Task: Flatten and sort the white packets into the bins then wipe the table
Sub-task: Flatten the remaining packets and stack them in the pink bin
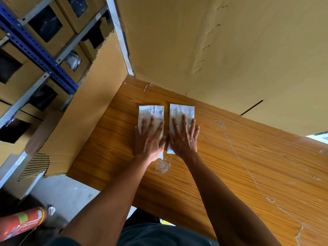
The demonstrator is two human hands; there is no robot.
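Observation:
Two white packets lie side by side on the wooden table (230,157), near its far left corner. My left hand (150,137) lies flat, fingers spread, pressing the left packet (150,110). My right hand (184,137) presses the right packet (181,110) the same way, fingers straight. Each hand covers the near half of its packet; the far halves show, creased and wrinkled. No bins or cloth are in view.
Tall cardboard sheets (221,50) wall the table at the back and on the left (92,112). A blue metal rack with cardboard boxes (35,50) stands at left. A red fire extinguisher (21,222) lies on the floor. Whitish tape residue (162,166) streaks the tabletop.

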